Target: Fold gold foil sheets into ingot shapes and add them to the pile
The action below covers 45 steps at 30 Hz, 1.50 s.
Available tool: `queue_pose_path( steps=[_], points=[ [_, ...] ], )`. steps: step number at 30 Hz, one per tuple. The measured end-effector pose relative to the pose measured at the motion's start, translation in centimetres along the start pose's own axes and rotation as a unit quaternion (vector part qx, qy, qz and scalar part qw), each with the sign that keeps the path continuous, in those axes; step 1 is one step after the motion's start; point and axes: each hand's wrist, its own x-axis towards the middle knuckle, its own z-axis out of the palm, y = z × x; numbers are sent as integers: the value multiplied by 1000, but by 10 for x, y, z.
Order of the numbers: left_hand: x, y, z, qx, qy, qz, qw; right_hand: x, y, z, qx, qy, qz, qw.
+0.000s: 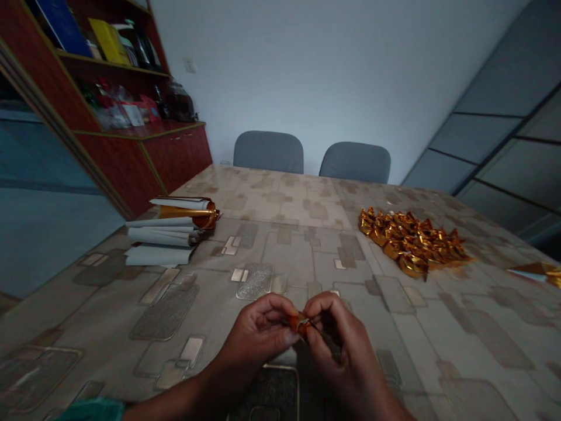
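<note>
A small folded piece of gold foil paper [301,323] is pinched between both hands above the near part of the table. My left hand [265,327] grips its left side, fingers curled and thumb along the lower edge. On the right side, my right hand [337,333] closes on it with thumb and forefinger. The fingers cover much of the piece. To the right lies a cluster of folded gold foil ingots [412,237] set close together in rows. At the left are rolled or folded stacks of foil paper [175,231], with white backs and some gold showing.
The table [298,245] has a patterned cover. Another gold foil sheet [537,271] lies near the right edge. Two grey chairs [268,151] stand at the far side. A wooden cabinet [175,152] with bottles and bags is at the back left.
</note>
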Motion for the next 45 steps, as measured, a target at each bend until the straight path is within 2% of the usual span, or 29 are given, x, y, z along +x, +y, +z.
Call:
queue_pose_path(
  steps=[6,18,25,29,34,40,45],
  points=[
    [3,-2,-1,-21,-10,-11,1000,-4,5,2,11,-6,-7,1000],
    [1,-3,-3,15,-7,-24,1000,-4,8,5,27,10,5,1000],
    [2,0,1,1,35,-24,999,-3,5,1,44,18,37,998],
    [4,4,6,-22,70,-8,997,-2,3,0,64,19,-25,997],
    [3,5,8,-25,60,-3,998,1,1,0,-21,7,-102,995],
    [1,2,5,-16,48,3,999,2,0,-2,-49,4,-125,991],
    [4,0,2,-5,48,-1,999,3,0,-3,-53,-13,-116,992]
  ],
)
